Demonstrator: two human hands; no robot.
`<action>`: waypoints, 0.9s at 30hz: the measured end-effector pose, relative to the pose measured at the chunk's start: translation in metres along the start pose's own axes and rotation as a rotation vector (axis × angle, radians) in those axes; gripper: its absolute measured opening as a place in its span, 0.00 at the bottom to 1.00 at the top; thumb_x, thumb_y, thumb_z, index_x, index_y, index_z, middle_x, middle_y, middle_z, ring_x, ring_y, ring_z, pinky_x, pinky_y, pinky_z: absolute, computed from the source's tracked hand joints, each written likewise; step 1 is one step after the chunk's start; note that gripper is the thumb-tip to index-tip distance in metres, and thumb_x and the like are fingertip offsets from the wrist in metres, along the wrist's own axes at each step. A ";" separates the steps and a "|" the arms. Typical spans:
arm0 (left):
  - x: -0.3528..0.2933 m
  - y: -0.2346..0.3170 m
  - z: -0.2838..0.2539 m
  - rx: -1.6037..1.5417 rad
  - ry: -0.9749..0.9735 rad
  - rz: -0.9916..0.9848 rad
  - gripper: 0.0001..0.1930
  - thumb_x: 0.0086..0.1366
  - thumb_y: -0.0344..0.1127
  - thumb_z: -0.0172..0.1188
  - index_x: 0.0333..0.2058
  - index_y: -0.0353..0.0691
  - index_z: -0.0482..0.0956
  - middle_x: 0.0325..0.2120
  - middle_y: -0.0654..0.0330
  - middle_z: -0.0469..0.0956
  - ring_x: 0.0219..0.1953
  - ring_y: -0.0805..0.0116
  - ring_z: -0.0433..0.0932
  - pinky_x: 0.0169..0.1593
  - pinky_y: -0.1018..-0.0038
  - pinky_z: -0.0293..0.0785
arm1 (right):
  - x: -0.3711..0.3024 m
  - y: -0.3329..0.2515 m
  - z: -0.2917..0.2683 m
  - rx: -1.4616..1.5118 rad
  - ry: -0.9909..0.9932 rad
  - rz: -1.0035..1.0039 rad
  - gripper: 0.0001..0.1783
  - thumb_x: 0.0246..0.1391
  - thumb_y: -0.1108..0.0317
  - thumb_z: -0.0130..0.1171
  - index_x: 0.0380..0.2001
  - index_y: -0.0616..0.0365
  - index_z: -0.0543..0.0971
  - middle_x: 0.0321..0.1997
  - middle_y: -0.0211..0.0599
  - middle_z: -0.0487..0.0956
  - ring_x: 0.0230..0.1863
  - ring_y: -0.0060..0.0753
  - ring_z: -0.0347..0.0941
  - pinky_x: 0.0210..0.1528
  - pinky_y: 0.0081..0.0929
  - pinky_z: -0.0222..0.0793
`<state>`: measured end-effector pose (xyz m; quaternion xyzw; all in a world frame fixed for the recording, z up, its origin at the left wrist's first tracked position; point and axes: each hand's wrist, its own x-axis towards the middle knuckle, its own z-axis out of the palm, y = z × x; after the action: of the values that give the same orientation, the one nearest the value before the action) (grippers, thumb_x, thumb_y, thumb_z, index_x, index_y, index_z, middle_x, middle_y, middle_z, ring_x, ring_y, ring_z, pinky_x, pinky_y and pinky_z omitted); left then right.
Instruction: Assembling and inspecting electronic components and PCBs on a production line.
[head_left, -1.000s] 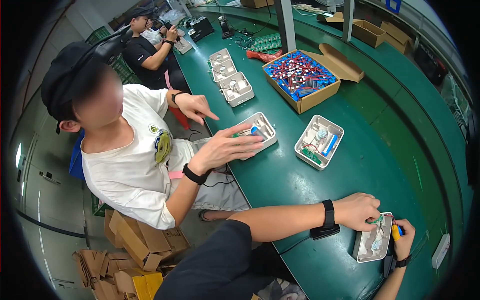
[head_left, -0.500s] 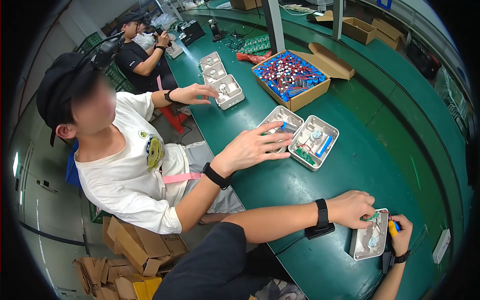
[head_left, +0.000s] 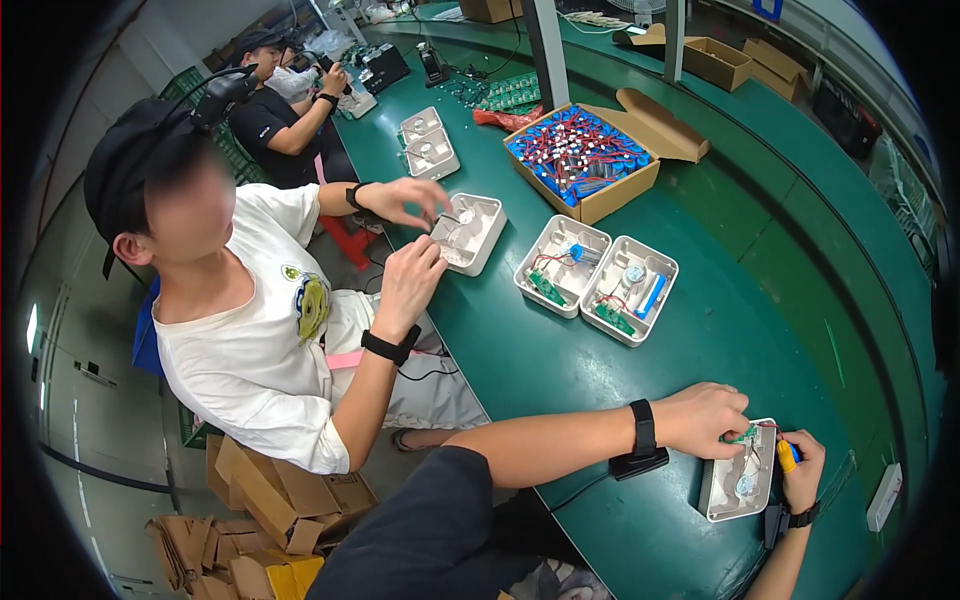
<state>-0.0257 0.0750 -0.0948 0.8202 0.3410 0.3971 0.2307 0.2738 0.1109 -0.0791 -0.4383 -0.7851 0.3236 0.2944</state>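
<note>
At the lower right a whitish plastic housing (head_left: 738, 485) lies open-side up on the green table, with a round white-and-blue part (head_left: 745, 484) and thin wires inside. My left hand (head_left: 700, 418) reaches over its far end, fingertips pinched on a small green circuit board (head_left: 746, 435). My right hand (head_left: 803, 478) is closed beside the housing's right edge around a blue cylindrical battery (head_left: 796, 452), mostly hidden by the fingers. Something yellow, perhaps a finger cover, shows there too. Red and dark wires run between the board and the battery.
Two filled housings (head_left: 563, 262) stand side by side further off, near a carton of blue batteries (head_left: 585, 205). To the left, a co-worker in a white shirt (head_left: 250, 330) handles another housing (head_left: 470, 235); more housings (head_left: 428, 150) lie beyond. A white block (head_left: 885, 495) lies far right.
The co-worker's hands have moved from the two filled housings to another housing, now pulled nearer and apart from those behind it. My own hands have barely moved.
</note>
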 end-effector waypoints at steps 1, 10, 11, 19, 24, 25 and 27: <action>0.000 0.000 0.000 -0.002 -0.003 -0.003 0.16 0.59 0.42 0.71 0.20 0.43 0.75 0.25 0.59 0.70 0.32 0.55 0.76 0.38 0.59 0.76 | 0.000 0.000 0.000 -0.001 0.000 -0.008 0.10 0.56 0.68 0.70 0.35 0.67 0.84 0.30 0.41 0.82 0.31 0.34 0.76 0.34 0.29 0.66; 0.000 0.002 -0.002 -0.011 -0.011 -0.015 0.16 0.59 0.43 0.71 0.20 0.43 0.76 0.25 0.59 0.70 0.32 0.55 0.76 0.38 0.59 0.75 | -0.001 0.000 0.001 0.008 -0.001 -0.030 0.09 0.56 0.70 0.69 0.35 0.66 0.85 0.29 0.42 0.82 0.31 0.35 0.77 0.34 0.30 0.67; 0.000 0.002 -0.001 -0.011 -0.011 -0.014 0.16 0.59 0.43 0.71 0.20 0.43 0.76 0.25 0.59 0.70 0.32 0.55 0.76 0.38 0.59 0.75 | -0.001 0.000 0.002 0.008 -0.001 -0.030 0.09 0.56 0.70 0.69 0.35 0.66 0.85 0.29 0.42 0.82 0.31 0.35 0.77 0.34 0.30 0.67; 0.000 0.001 -0.001 -0.007 -0.013 -0.014 0.16 0.60 0.43 0.70 0.20 0.44 0.76 0.25 0.59 0.70 0.32 0.55 0.76 0.39 0.59 0.75 | 0.000 -0.003 0.001 0.002 0.008 0.000 0.08 0.56 0.71 0.69 0.35 0.66 0.85 0.30 0.42 0.82 0.31 0.35 0.77 0.34 0.30 0.67; 0.000 0.001 -0.001 -0.018 -0.015 -0.018 0.16 0.60 0.43 0.70 0.20 0.44 0.75 0.25 0.59 0.70 0.32 0.56 0.76 0.39 0.60 0.75 | 0.001 -0.005 0.001 -0.006 0.000 0.010 0.08 0.57 0.71 0.69 0.35 0.66 0.84 0.30 0.41 0.82 0.31 0.34 0.77 0.35 0.29 0.67; 0.000 0.001 -0.001 -0.018 -0.015 -0.019 0.16 0.60 0.43 0.70 0.20 0.44 0.75 0.25 0.59 0.70 0.31 0.56 0.76 0.39 0.60 0.75 | 0.001 -0.005 0.001 -0.004 -0.004 0.013 0.09 0.57 0.70 0.69 0.36 0.67 0.84 0.30 0.40 0.81 0.31 0.33 0.76 0.35 0.29 0.67; 0.000 0.001 -0.001 -0.020 -0.016 -0.019 0.17 0.61 0.43 0.70 0.20 0.44 0.75 0.25 0.59 0.70 0.31 0.56 0.76 0.39 0.60 0.75 | 0.000 -0.005 0.002 -0.004 -0.007 0.017 0.10 0.58 0.69 0.68 0.36 0.67 0.84 0.30 0.40 0.81 0.32 0.31 0.76 0.35 0.29 0.67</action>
<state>-0.0264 0.0743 -0.0938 0.8178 0.3430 0.3916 0.2455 0.2696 0.1087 -0.0759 -0.4443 -0.7830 0.3261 0.2884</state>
